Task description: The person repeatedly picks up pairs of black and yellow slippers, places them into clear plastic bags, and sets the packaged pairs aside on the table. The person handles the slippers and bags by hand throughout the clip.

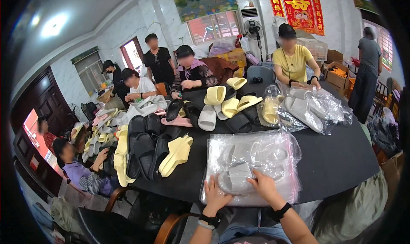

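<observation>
A grey slipper [236, 178] lies on a stack of clear plastic bags [215, 152] at the table edge in front of me. My left hand [216, 195] rests on the plastic beside the slipper's left end, its fingers spread. On the other side, my right hand [265, 187] grips the slipper's right edge, thumb and forefinger around it. Just beyond, more grey slippers [267, 154] show through clear plastic. Both my wrists wear black bands.
Black slippers [147, 152], yellow slippers [176, 154] and a pink slipper [178, 121] are heaped to the left. Bagged grey slippers [304, 111] lie at the far right, before a person in yellow [294, 62]. Several other people work around the black table [341, 158].
</observation>
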`<action>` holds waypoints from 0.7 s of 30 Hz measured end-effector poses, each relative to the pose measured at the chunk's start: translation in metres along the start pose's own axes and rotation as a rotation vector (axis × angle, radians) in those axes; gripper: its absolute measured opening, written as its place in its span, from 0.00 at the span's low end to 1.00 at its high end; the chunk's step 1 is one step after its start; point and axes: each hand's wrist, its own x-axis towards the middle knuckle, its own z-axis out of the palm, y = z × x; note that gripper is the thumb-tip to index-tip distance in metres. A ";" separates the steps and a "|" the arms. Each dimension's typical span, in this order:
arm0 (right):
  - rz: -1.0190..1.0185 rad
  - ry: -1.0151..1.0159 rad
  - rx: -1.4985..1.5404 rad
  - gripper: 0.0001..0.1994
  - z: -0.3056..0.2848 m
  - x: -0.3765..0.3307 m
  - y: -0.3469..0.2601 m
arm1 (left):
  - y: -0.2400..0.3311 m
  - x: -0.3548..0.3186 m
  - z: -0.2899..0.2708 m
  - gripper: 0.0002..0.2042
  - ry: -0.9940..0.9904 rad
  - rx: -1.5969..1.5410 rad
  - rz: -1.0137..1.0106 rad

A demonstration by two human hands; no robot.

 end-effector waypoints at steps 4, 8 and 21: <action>-0.006 0.018 0.186 0.29 -0.020 -0.013 -0.008 | -0.019 0.004 -0.025 0.36 -0.136 -0.220 0.087; -0.134 0.072 0.345 0.30 -0.056 -0.055 -0.011 | -0.039 0.001 -0.050 0.28 -0.097 -0.371 0.082; 0.719 0.048 -0.633 0.25 -0.158 -0.377 0.079 | 0.029 -0.044 -0.113 0.18 0.070 -0.698 0.436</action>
